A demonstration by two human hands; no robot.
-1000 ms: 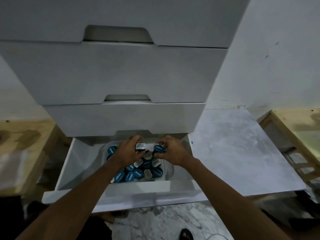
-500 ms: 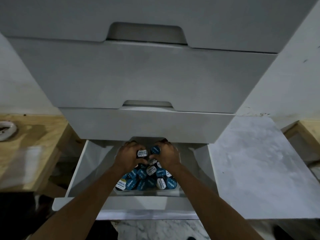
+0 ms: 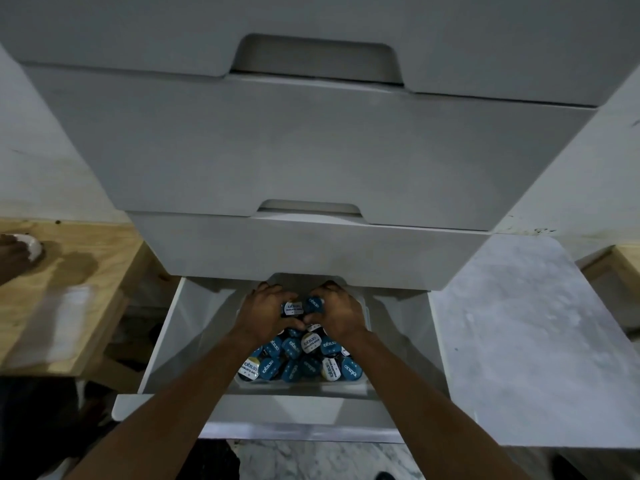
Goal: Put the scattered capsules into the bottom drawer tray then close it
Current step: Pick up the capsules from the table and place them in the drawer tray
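Both hands sit closer together than 1.0 s ago: the gap between them over the tray is nearly gone, thumbs almost meeting. Left hand point(image 3: 265, 315) and right hand point(image 3: 341, 317) curl inward and cup a cluster of capsules between them. 2 lids show in the gap: a white-labelled capsule point(image 3: 293, 308) against the left fingers, a blue capsule point(image 3: 313, 304) against the right. How many more lie under the palms: cannot tell.

Judgement: the cupped 2-handed hold keeps a handful together so it can be let down at the rear without any rolling off.

The held cluster is over the back of the clear tray point(image 3: 301, 385), which sits inside the open bottom drawer point(image 3: 166, 344). The tray's front already carries a heap of capsules point(image 3: 298, 358): round foil lids, mostly blue, a few white, tilted at all angles, lettering facing every way.

The drawer stands pulled out beneath the upper drawer fronts point(image 3: 311, 150); closing not yet done.
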